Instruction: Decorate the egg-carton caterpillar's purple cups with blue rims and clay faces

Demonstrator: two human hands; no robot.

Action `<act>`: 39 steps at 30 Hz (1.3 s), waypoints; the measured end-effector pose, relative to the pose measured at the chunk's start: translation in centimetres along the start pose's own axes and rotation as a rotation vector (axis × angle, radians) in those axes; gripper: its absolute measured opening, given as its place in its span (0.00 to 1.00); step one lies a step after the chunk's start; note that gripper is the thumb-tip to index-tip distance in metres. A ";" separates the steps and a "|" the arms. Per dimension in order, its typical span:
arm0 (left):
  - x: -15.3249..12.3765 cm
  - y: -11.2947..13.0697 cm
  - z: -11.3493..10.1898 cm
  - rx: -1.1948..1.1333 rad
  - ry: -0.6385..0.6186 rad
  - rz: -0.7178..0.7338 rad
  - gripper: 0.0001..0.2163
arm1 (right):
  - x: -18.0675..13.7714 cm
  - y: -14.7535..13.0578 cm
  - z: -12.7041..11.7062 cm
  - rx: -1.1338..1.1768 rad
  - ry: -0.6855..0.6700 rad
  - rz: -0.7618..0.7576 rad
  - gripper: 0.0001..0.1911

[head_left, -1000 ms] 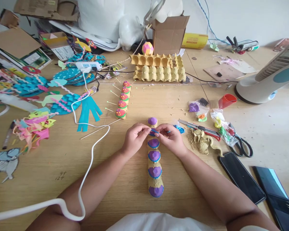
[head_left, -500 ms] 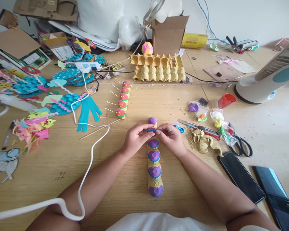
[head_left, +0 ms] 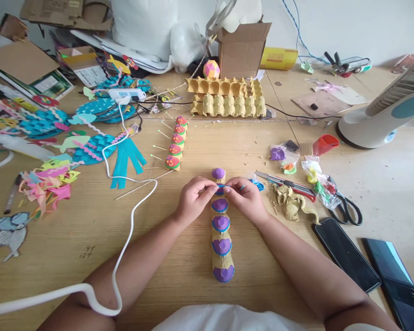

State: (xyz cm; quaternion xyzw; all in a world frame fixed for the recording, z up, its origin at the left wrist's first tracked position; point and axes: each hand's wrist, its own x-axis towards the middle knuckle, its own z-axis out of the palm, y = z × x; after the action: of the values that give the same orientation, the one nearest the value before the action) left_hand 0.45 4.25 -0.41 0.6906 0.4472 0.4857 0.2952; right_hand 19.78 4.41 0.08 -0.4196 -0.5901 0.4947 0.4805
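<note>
A strip cut from an egg carton lies lengthwise before me. Its bumps carry purple clay caps, and blue clay edges the nearer ones. Over the second bump from the far end, a thin blue clay strip stretches between my hands. My left hand pinches its left end between thumb and fingers. On the other side, my right hand pinches the right part, and a bit of blue shows by its fingers. Whether the strip is pressed onto the bump is hard to see.
Right of my hands are a blue clay packet, a utility knife, carton scraps, scissors and two phones. A finished-looking red-and-green carton caterpillar stands further back. A white cable crosses at left.
My left fingertips have shifted slightly along the blue clay strip, and more of the bump beneath shows between my hands. The carton strip has stayed in place.
</note>
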 end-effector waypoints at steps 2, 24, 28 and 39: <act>0.0 0.0 0.0 -0.008 -0.007 -0.011 0.12 | 0.0 -0.2 -0.1 -0.027 -0.006 0.001 0.21; 0.8 -1.5 1.2 -0.388 0.110 -0.364 0.16 | 1.6 1.1 -0.6 -0.229 0.072 0.032 0.21; 0.7 -1.6 0.9 -0.352 0.095 -0.346 0.15 | 1.6 0.9 -0.5 -0.243 0.065 0.014 0.20; 0.8 -1.0 0.5 -0.041 0.067 -0.219 0.17 | 1.6 1.4 -0.7 -0.507 0.076 -0.073 0.19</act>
State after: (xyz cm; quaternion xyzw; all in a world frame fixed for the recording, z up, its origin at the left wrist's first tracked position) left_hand 0.65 5.42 -1.11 0.6150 0.5196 0.4822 0.3454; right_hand 20.21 6.35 -0.99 -0.5231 -0.6916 0.2974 0.3994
